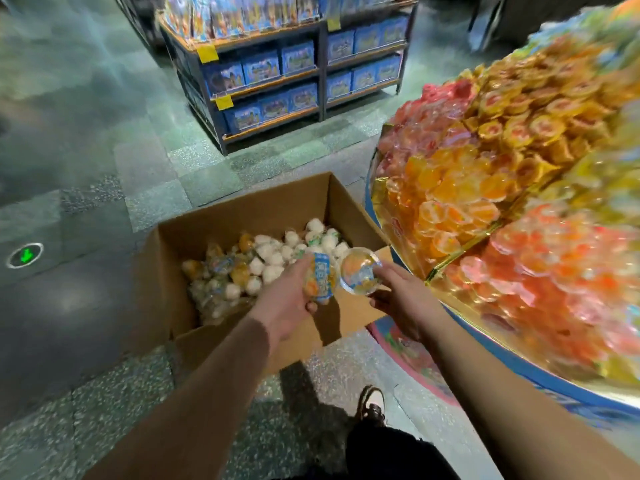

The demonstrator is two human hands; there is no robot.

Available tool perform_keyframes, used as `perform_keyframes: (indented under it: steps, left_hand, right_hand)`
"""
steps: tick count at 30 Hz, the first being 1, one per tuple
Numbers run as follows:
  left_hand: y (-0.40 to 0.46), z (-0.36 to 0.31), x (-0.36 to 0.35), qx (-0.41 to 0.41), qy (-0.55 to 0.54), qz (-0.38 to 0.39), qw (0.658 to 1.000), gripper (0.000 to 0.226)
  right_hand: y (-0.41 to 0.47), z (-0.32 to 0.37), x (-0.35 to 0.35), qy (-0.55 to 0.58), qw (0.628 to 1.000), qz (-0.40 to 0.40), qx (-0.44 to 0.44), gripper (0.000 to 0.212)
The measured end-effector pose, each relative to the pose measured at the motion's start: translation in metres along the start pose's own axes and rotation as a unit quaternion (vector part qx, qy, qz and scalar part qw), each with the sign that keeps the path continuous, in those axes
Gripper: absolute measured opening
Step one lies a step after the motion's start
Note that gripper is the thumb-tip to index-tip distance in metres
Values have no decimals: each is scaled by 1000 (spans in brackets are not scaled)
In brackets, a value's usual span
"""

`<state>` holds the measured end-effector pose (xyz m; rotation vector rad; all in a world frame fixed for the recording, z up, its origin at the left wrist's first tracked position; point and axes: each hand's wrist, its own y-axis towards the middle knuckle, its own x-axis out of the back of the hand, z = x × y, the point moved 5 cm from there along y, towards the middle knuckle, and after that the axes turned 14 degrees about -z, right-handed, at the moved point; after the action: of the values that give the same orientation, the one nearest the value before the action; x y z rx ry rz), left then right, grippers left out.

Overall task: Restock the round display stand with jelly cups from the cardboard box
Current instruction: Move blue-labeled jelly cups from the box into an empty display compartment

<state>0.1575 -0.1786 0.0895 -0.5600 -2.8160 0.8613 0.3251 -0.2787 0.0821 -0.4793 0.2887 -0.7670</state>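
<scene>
Over open brown cardboard box of jelly cups: left hand gripping blue-labelled orange jelly cup, right hand pinching clear round-lidded cup. Best carried level to round gold-trimmed display stand just right of box, into orange section.

Brown cardboard box, white and orange jelly cups, gold-trimmed blue display stand, speckled grey-green floor

dark shelving rack of blue boxes, green floor arrow
</scene>
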Motion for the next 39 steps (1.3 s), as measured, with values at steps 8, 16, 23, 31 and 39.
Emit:
perform_keyframes:
  steps: [8,16,23,31,39]
  left_hand:
    - [-60,-5,-142,-5,-18,118,993,12]
    - [-114,43,-307,-7,46,175,983,29]
    - [-173,103,-457,32,112,187,975,32]
    - [-193,139,-570,90,126,155,976,17]
    - [-148,134,-643,106,101,122,982,33]
  right_hand:
    - [-53,16,147,78,991,-96,48,13]
    - [-92,6,324,93,976,-185,62,16]
    - [-115,-33,485,202,952,-226,-35,30]
    - [-104,-58,579,321,900,-283,-87,6]
    - [-35,-43,619,330,881,-325,-99,31]
